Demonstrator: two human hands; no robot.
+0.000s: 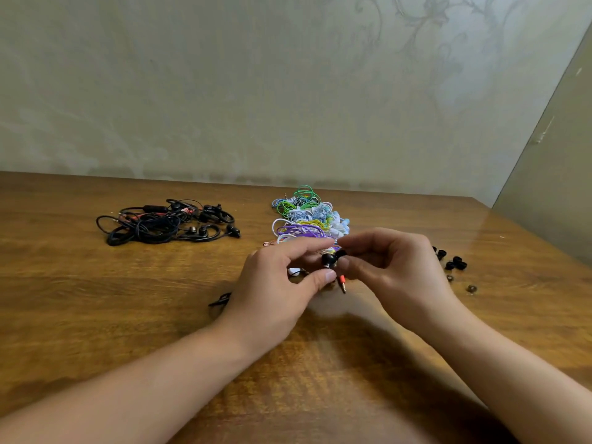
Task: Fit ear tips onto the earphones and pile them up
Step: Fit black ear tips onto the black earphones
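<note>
Black earbud (pixel 328 260) sits pinched in the left hand (pixel 275 293) above the desk (pixel 96 299); the right hand (pixel 394 267) pinches an ear tip (pixel 341 253) against it. Fitting under way; next, push it home squarely.

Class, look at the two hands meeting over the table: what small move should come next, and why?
Probably push the ear tip onto the black earbud. The left hand pinches the earbud, the right hand holds the tip against it, and it doesn't look seated yet. Spare tips lie to the right.
</note>
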